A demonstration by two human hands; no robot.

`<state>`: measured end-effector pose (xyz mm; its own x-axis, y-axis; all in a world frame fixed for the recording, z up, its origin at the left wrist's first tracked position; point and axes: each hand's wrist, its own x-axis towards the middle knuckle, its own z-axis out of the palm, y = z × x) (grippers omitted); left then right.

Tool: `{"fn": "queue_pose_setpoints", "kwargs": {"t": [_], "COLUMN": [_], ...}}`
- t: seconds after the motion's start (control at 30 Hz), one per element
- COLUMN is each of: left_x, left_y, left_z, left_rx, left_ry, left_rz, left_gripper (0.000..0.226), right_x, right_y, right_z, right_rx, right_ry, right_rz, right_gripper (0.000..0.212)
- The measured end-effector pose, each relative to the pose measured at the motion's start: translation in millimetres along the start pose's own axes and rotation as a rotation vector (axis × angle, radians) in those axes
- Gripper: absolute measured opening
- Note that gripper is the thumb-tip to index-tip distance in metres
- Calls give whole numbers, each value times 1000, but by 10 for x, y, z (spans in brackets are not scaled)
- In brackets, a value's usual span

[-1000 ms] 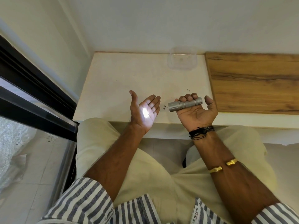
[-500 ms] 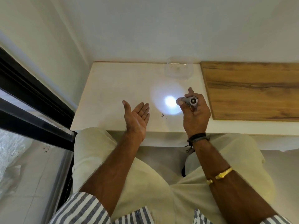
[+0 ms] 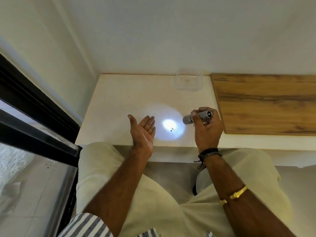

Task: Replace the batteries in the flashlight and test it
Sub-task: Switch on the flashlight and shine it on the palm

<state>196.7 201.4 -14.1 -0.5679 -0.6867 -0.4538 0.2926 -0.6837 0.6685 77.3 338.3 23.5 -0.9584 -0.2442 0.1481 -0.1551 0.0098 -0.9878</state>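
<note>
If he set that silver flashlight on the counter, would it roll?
Likely: the flashlight is a round tube, so it may roll on the flat counter. It looks rigid metal, probably light, since the right hand holds it easily.

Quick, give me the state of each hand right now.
Left hand: open, palm up, holding nothing.
Right hand: fingers curled round the lit flashlight, aimed at the white table.
</note>
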Motion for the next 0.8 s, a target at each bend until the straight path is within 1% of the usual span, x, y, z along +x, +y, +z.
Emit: {"fn": "queue_pose_setpoints", "kwargs": {"t": [0.07, 0.13, 0.23, 0.33, 0.43, 0.57, 0.63, 0.7, 0.8], "left_x": [-3, -6, -7, -15, -29, -45, -50, -57, -80], "left_y": [1, -8, -19, -24, -32, -22, -11, -8, -24], "left_z": [4, 12, 24, 25, 24, 48, 61, 65, 66], "left_rx": [-6, 1, 23, 26, 26, 38, 3, -26, -28], "left_ry": [4, 4, 4, -11, -38, -76, -97, -128, -171], "left_rz": [-5, -2, -2, -10, -25, -65, -97, -133, -192], "left_gripper": [93, 93, 93, 93, 94, 97, 99, 103, 107], "right_x": [9, 16, 46, 87, 110, 134, 156, 176, 181], "right_y": [37, 32, 39, 77, 85, 102, 130, 163, 185], "right_z": [-11, -24, -36, -33, -22, -62, -104, -113, -88], "right_rx": [-48, -17, 97, 255, 419, 681, 836, 946, 1050], "right_ry": [56, 85, 88, 42, 51, 34, 15, 2, -5], "right_rz": [13, -10, -56, -29, 103, 387, 506, 579, 644], "right_gripper": [20, 19, 21, 25, 27, 17, 17, 22, 18]}}
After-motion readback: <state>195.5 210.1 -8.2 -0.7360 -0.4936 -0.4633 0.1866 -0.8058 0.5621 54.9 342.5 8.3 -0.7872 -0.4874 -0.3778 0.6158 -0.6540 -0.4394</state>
